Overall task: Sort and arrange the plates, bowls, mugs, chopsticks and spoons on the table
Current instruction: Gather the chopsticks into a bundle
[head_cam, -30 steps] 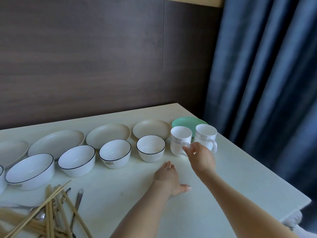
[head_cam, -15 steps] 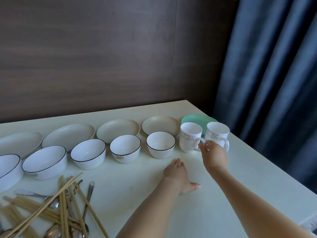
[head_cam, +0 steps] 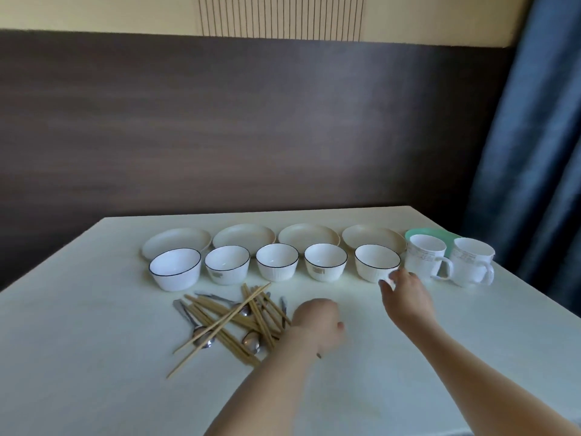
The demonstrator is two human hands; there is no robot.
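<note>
Several beige plates [head_cam: 245,236] line the back of the table, with a green plate [head_cam: 421,233] at the right end. Several white dark-rimmed bowls [head_cam: 277,262] stand in a row in front of them. Two white mugs [head_cam: 424,258] [head_cam: 471,262] stand to the right of the bowls, handles turned right. A loose pile of chopsticks [head_cam: 232,319] and metal spoons [head_cam: 251,341] lies nearer me. My left hand [head_cam: 317,322] hovers at the pile's right edge, fingers bent down, holding nothing I can see. My right hand [head_cam: 405,294] is spread, fingertips at the front of the rightmost bowl [head_cam: 375,265].
The pale table [head_cam: 94,341] stands against a dark wood-panelled wall [head_cam: 251,121]. A blue curtain [head_cam: 540,152] hangs just past the table's right edge, close to the mugs.
My right hand has left the mugs and moved left to the rightmost bowl. My left hand has shifted from flat on the table toward the pile. The view has swung left.
</note>
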